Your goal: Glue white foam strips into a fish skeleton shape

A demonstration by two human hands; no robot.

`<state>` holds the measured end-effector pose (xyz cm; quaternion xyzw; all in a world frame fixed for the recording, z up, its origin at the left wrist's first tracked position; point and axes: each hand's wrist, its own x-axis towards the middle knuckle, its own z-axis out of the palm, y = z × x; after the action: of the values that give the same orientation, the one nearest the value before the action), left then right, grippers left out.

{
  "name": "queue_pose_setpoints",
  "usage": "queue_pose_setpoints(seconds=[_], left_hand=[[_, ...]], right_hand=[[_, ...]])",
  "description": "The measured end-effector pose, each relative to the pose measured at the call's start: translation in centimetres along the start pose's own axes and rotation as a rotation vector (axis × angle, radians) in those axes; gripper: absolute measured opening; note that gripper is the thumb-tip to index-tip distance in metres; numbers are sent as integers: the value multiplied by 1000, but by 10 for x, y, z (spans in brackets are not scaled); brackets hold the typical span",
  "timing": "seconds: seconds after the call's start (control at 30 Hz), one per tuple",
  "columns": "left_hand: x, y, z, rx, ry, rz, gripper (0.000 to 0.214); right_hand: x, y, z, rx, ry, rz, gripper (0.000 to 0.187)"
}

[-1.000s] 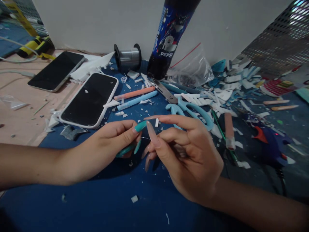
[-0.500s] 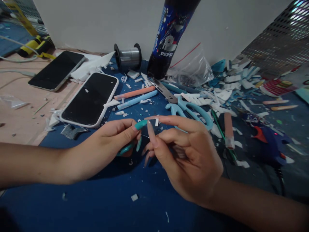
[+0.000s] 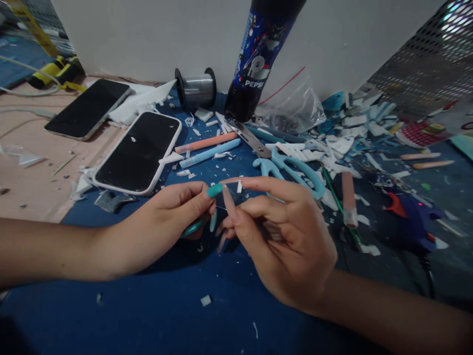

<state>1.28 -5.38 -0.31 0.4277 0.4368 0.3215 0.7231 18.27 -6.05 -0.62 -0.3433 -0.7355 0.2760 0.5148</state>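
My left hand (image 3: 177,209), with long teal nails, is closed in a pinch, thumb against the fingers. My right hand (image 3: 284,236), with long pale pink nails, meets it, its thumb and index nails closing at the left thumb's tip. A thin strand (image 3: 220,207) shows in the gap between the hands. What the fingertips themselves grip is too small or hidden to make out. A small white scrap (image 3: 239,187) shows just below the right index nail; I cannot tell whether it is held. Light blue scissors (image 3: 299,172) lie beyond my right hand.
Behind the hands are two phones (image 3: 138,153), a spool (image 3: 195,90) of thin line, a Pepsi bottle (image 3: 251,74) and a clear zip bag (image 3: 295,108). Orange and blue sticks (image 3: 210,153) lie among white scraps. At right sits a dark blue glue gun (image 3: 414,217) with a cable.
My right hand has shifted very slightly left, its thumb nail closer over the left thumb's tip. The view has moved a little; the objects on the table stay put.
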Motion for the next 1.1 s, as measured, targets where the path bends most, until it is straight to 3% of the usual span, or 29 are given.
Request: queue_pose_setpoints(seconds=[0.27, 0.67, 0.93, 1.1], left_hand=[[-1, 0, -2, 78, 21, 14, 28], [-1, 0, 2, 71, 77, -2, 31], [-1, 0, 1, 44, 56, 32, 31], [-2, 2, 2, 12, 129, 33, 29]], right_hand=[[3, -2, -2, 2, -29, 24, 16], [8, 4, -1, 21, -115, -87, 31], [10, 1, -2, 2, -171, 29, 24], [10, 5, 0, 70, -134, 171, 23]])
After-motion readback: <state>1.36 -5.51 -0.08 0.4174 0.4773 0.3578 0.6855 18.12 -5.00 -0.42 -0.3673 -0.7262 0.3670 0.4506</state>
